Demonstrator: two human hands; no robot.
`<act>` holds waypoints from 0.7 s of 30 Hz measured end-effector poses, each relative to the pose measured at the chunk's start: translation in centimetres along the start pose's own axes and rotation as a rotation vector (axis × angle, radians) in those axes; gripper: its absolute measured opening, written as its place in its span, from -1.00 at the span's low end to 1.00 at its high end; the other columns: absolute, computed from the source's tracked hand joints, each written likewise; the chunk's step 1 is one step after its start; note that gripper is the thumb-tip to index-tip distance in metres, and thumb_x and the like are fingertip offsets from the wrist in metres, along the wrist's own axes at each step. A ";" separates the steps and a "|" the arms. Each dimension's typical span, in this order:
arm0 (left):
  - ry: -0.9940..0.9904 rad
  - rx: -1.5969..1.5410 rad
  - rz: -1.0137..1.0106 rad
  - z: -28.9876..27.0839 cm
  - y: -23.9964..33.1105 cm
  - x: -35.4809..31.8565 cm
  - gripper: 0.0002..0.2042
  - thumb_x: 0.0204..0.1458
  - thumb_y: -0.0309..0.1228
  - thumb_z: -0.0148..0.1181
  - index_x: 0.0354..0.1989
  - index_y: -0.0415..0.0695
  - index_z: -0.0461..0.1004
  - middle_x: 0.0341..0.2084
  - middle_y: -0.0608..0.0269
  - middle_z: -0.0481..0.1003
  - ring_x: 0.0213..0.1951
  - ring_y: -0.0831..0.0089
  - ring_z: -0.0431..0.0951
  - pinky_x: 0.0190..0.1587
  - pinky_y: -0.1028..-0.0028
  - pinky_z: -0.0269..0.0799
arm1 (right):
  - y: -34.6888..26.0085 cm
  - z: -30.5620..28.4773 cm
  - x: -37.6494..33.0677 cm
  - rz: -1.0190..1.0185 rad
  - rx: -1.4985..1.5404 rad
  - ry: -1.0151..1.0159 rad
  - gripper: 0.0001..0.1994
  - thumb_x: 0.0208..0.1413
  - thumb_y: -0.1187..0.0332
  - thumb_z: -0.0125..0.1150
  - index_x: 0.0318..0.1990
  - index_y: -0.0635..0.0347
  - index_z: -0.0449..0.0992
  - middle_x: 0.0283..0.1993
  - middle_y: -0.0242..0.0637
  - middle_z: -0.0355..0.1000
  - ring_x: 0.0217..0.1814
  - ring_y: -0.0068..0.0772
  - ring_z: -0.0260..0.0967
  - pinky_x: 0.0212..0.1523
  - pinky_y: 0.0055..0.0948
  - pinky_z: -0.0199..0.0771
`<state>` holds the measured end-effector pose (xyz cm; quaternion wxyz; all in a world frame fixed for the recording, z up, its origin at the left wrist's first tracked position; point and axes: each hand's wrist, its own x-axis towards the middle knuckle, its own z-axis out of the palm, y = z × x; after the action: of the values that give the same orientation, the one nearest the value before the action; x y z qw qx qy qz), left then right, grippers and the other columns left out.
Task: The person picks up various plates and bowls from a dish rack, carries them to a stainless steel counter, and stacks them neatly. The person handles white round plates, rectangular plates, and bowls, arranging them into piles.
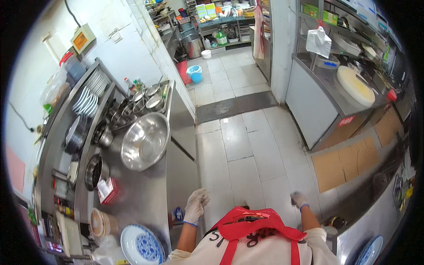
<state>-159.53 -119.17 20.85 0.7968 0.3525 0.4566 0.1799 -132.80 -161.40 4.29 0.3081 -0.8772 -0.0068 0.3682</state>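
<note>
My left hand point(196, 205), in a pale knitted glove with a blue band at the wrist, hangs beside the steel counter on the left. Its fingers are loosely curled together with nothing visible in them. Farther right, over the tiled floor, is my right hand point(299, 199) in a similar glove; it is small and blurred, so its fingers cannot be made out. Nearest my left hand on the counter are a blue-and-white patterned plate point(142, 244), a red-and-white tissue box point(106, 191) and a large steel basin point(145, 141). I wear a red apron point(251, 227).
Shelves on the left hold stacked plates point(86, 102). Ahead, a dark threshold strip point(236, 107) crosses the doorway; a blue bucket point(194, 74) stands beyond. On the right, a white cutting board point(355, 86) lies on a counter, and cardboard point(346, 163) covers the floor.
</note>
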 end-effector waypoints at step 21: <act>-0.128 0.030 0.051 32.6 20.0 40.2 -0.75 0.05 -0.39 0.09 -0.14 -0.25 0.38 -0.54 0.39 0.34 -0.55 0.61 0.32 -0.51 0.62 0.27 | -14.1 -17.5 42.8 -0.114 -0.979 -0.260 -0.64 -0.19 0.13 0.33 -0.20 0.06 0.56 -0.16 -0.10 0.49 -0.18 -0.15 0.47 -0.19 -0.22 0.48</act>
<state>-110.09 -93.93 22.13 0.8142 0.3868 0.3981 0.1704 -87.16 -149.08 -6.05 -0.1230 -0.8639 -0.2646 0.4106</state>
